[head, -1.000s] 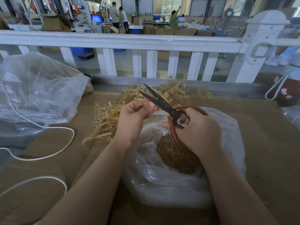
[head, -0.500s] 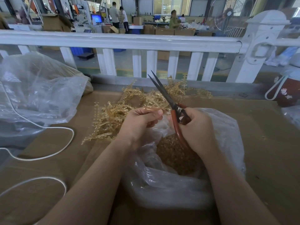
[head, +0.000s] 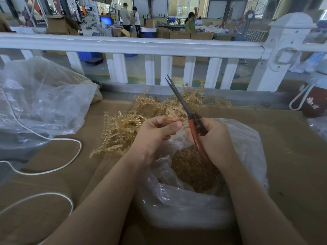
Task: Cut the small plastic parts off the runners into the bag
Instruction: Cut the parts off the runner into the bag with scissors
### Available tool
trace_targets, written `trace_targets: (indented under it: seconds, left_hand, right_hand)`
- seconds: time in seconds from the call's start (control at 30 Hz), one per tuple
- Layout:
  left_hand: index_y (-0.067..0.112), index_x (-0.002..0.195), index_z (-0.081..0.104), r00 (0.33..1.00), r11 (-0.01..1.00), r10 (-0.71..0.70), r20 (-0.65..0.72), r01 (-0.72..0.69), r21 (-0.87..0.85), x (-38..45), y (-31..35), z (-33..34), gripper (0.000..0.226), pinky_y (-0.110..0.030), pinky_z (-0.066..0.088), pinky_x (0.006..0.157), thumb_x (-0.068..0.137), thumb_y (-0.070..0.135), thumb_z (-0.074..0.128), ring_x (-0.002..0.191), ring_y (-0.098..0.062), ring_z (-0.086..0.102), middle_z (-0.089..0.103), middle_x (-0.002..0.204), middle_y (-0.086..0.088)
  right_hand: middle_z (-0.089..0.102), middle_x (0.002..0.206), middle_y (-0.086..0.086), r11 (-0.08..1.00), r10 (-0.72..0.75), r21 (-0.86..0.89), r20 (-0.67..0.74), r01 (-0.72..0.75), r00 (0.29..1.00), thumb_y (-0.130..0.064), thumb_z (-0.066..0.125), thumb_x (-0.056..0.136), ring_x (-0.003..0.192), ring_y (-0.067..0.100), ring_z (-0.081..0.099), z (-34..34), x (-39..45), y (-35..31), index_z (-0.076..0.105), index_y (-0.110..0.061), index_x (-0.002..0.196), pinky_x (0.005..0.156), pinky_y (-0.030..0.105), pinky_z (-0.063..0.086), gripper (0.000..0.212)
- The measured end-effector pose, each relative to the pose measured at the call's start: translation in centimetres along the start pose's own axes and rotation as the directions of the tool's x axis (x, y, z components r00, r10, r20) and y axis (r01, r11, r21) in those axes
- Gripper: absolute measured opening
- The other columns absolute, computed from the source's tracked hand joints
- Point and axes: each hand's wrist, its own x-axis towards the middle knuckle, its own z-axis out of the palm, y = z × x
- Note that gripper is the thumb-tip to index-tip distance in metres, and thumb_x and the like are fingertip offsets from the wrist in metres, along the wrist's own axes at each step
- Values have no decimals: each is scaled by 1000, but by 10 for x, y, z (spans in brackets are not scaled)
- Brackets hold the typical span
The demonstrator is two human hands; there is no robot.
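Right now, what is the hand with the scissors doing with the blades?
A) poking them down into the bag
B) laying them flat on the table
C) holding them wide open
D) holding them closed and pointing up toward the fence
D: the right hand grips the red handles of the scissors, and the dark blades lie together, pointing up toward the white fence.

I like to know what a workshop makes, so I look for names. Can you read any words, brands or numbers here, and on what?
None can be read.
Blue screen far back: lit, its content too small to read.
Signs on the machines beside it: blurred.
Dark red flask at the right: pale flower marks, no letters.
Scissors, bag, cardboard boxes: no print visible.
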Motion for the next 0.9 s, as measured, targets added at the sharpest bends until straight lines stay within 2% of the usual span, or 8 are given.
trace_targets:
  seconds: [0.13,0.2,0.27,0.33,0.4,0.57,0.8,0.9]
  left_hand:
    - [21,73,73,1000,1000,27,5,-27,-3,0,0,0,9,-18,46,70,67,25,79,68,-6,59,67,73,4]
    - [20,72,73,999,999,51,-6,-51,-9,0,0,1,5,-16,46,67,70,22,77,68,-7,58,68,72,4]
    - [12,79,70,997,995,77,-29,-79,-59,1,-1,0,7,-19,46,68,77,16,75,67,-9,56,66,73,1]
    - [8,83,65,993,987,108,-54,-114,-112,2,0,-1,8,-22,46,70,81,13,71,67,-12,52,60,73,-2]
    - [10,79,60,987,977,148,-65,-156,-146,2,2,-1,10,-22,46,69,85,10,67,66,-13,48,54,72,-4]
    - [12,81,56,977,966,189,-102,-204,-162,0,4,-2,11,-18,46,66,81,16,67,67,-11,49,52,75,-4]
    - [15,78,60,976,966,193,-101,-207,-154,0,3,-3,18,-17,46,67,90,3,61,68,-10,49,55,72,1]
    - [21,67,68,975,966,201,-94,-214,-148,0,4,-2,33,-18,45,66,89,-1,60,67,-12,47,56,69,0]
  right_hand:
    - [69,73,-25,1000,15,-27,-14,-16,1000,-28,77,87,70,-2,65,1,0,-4,66,-35,78,58,13,49,16]
    - [70,72,-18,998,31,-57,-41,-33,999,-36,78,85,71,1,65,2,-1,-6,68,-33,81,62,21,52,11]
    - [70,74,-16,994,29,-108,-69,-36,997,-59,75,78,72,4,65,1,-3,-6,70,-31,88,65,26,54,30]
    - [67,78,-19,980,-5,-196,-64,-8,998,-81,63,65,75,1,62,1,-5,-6,67,-33,94,64,23,49,56]
    - [62,80,-23,953,-45,-302,-46,29,998,-92,51,59,74,-4,57,0,-7,-8,60,-36,95,61,18,42,67]
    - [52,78,-29,903,-117,-423,-66,78,991,-96,42,61,70,-12,48,0,-8,-9,49,-40,91,57,11,34,64]
    - [58,84,-22,883,-121,-461,-43,88,992,-96,40,59,75,-5,52,-3,-7,-8,56,-32,91,58,13,37,74]
    - [60,83,-20,877,-135,-470,-46,98,990,-96,39,60,74,-1,55,-4,-8,-8,59,-31,90,58,14,39,73]
